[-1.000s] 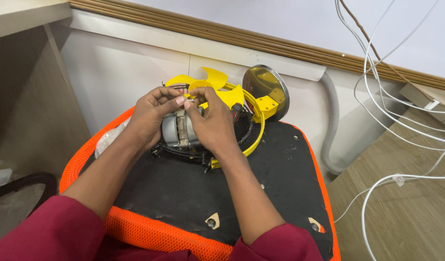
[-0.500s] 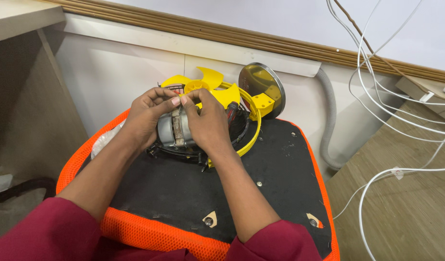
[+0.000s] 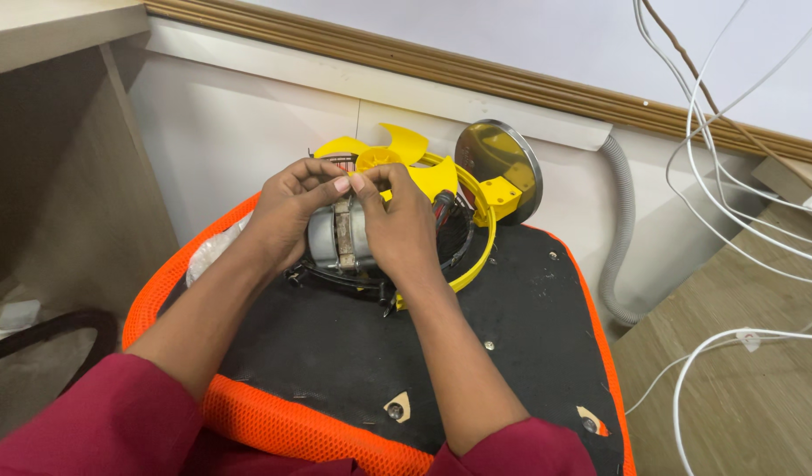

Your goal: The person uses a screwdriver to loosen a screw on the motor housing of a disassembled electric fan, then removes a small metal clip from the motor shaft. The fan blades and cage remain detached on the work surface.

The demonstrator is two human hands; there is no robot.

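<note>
Both hands were wrapped around the fan motor (image 3: pixel 338 236), left hand (image 3: pixel 287 216) and right hand (image 3: pixel 401 227) gripping its metal body near the far edge of the upturned orange seat (image 3: pixel 335 436). It looked heavy and rigid; I'd avoid the thin yellow blades (image 3: pixel 397 154). White cables (image 3: pixel 732 176) dangled by the wall.

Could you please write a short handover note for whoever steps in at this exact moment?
Left hand and right hand both grip the grey fan motor, fingertips meeting on top. The yellow fan blade sits on the motor's far end, with the yellow ring guard around it and the round base behind. All rest on the upturned orange and black seat. Done: fan is partly apart. Left: motor work is unfinished.
</note>
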